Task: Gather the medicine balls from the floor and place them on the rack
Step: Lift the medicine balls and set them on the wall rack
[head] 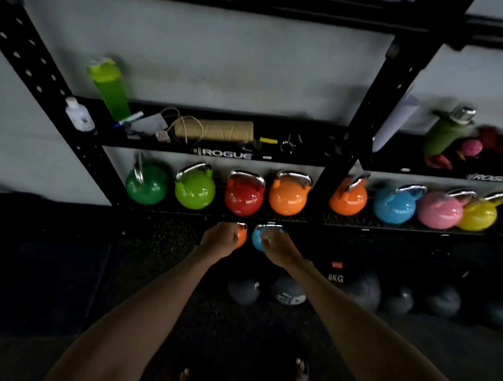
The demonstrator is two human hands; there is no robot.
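Observation:
Several dark medicine balls lie low under the black rack, among them one below my left arm, one beside it, and one next to an 8KG label. My left hand curls over a small orange kettlebell just below the kettlebell shelf. Next to it, my right hand grips the handle of a small blue kettlebell. Neither hand touches a medicine ball. The frame is dim and blurred.
A row of coloured kettlebells fills the shelf above my hands. The shelf higher up holds a green shaker, a white bottle, a tan roll and a green flask. My feet stand on dark flooring.

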